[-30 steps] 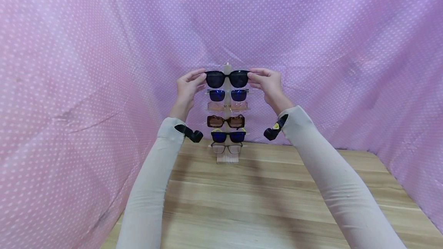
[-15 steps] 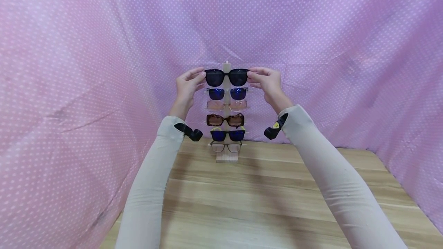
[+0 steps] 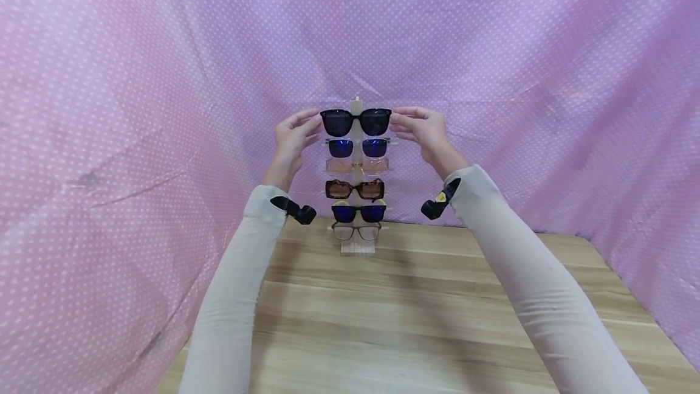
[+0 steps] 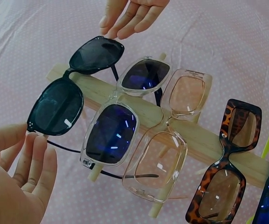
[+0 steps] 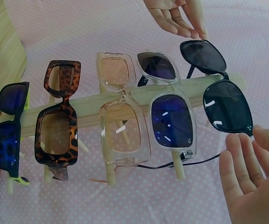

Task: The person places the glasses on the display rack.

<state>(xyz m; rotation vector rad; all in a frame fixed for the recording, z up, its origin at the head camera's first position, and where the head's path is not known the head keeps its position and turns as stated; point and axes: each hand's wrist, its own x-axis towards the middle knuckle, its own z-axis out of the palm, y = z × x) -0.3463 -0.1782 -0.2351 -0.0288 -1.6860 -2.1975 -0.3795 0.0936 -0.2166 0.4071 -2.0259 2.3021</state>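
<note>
Black sunglasses sit at the top of a wooden eyewear stand. My left hand is at their left end, fingers fairly straight and fingertips right at the frame corner. At the opposite end, my right hand keeps a similar loose pose, its fingertips close by the other corner. Both corners of the frame show, uncovered by the thumbs. Directly below are clear-framed sunglasses with blue lenses. A pale pink-tinted pair comes under those, then tortoiseshell sunglasses.
Lower on the stand hang black sunglasses with blue lenses and yellow temples, and thin-framed clear glasses. Wooden pegs stick out sideways from the post. The stand is at the back of a wood-grain table, before a pink dotted cloth.
Both thumbs have come off the front corners of the top black sunglasses, and the hands have eased slightly outward. The sunglasses stay at the top of the stand.
</note>
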